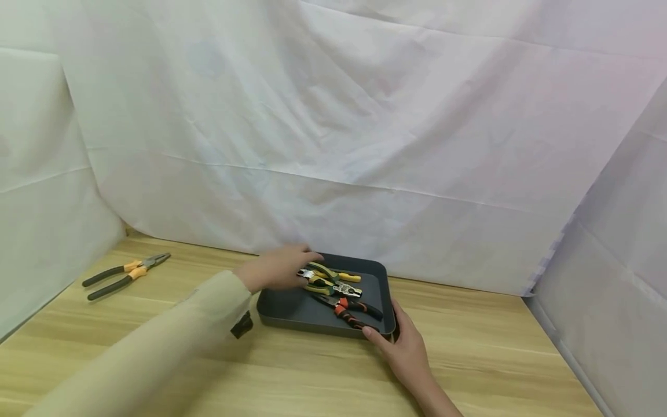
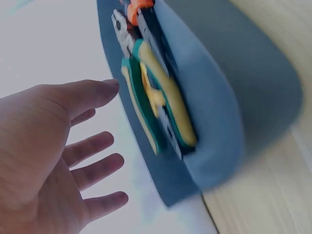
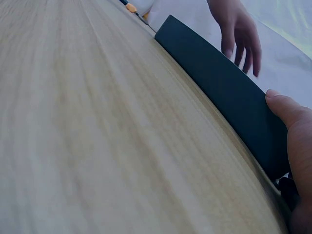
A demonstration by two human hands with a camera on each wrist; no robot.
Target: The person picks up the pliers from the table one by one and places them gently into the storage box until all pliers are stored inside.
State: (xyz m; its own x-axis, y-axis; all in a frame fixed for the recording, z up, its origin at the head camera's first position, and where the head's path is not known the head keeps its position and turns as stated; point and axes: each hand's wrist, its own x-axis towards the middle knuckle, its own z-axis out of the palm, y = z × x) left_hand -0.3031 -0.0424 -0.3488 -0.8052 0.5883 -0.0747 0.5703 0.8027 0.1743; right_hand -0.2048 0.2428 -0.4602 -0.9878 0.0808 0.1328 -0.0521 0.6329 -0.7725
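Observation:
A dark grey rectangular tray (image 1: 292, 310) stands on the table and holds several pliers. Inside are green-and-yellow pliers (image 1: 345, 288) and red-and-black pliers (image 1: 359, 310). Part of a yellow handle (image 1: 349, 277) shows behind them. My left hand (image 1: 278, 267), blurred, hovers over the tray's left side. In the left wrist view its fingers (image 2: 92, 178) are spread loosely with nothing between them, close to the green-and-yellow pliers. My right hand (image 1: 409, 350) grips the tray's near right corner, thumb on the rim. Its other fingers are mostly hidden behind the wall.
Pliers with orange-and-black handles (image 1: 127, 275) lie apart on the wooden table (image 1: 469, 347) at the left. White cloth (image 1: 339, 145) hangs behind the tray and along both sides. A small black object (image 1: 242, 325) shows beside the left sleeve.

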